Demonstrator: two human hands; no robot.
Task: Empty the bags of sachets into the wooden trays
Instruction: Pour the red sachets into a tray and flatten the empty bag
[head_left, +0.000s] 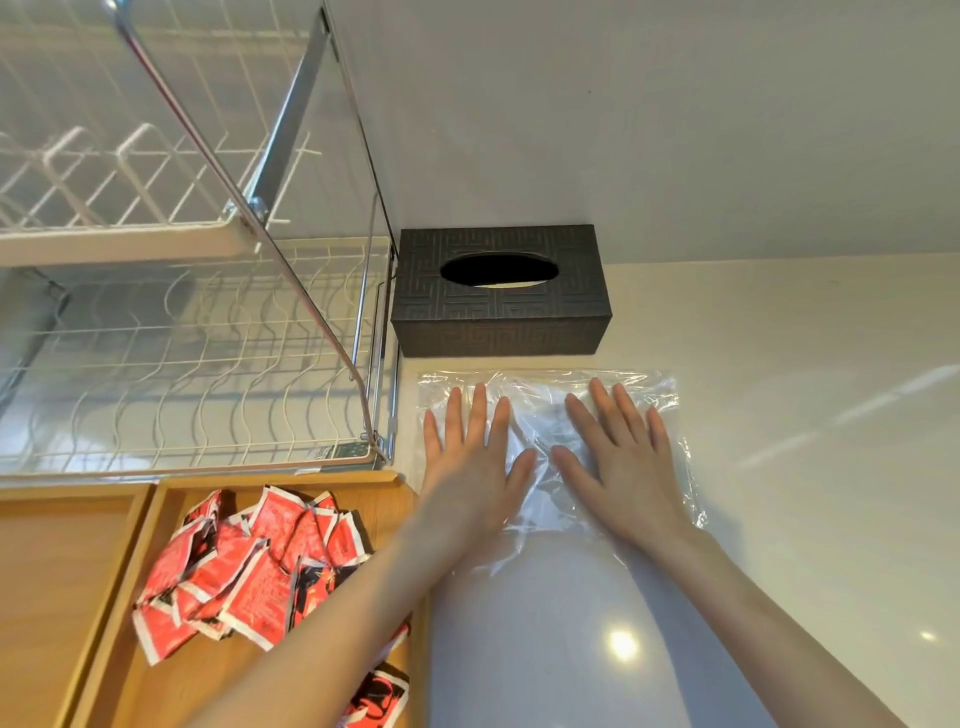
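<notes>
A clear plastic bag (660, 387) lies flat and empty on the white counter, just in front of a tissue box. My left hand (470, 457) and my right hand (618, 457) both rest palm down on it with fingers spread, side by side. Left of the bag, a wooden tray (171, 670) holds a heap of red sachets (244, 566); my left forearm crosses over its right edge and hides part of the heap. A second wooden tray (47, 587) sits further left with bare wood showing.
A dark patterned tissue box (498, 312) stands against the wall behind the bag. A white wire dish rack (182, 364) with chrome struts fills the upper left, right behind the trays. White counter (805, 467) extends to the right.
</notes>
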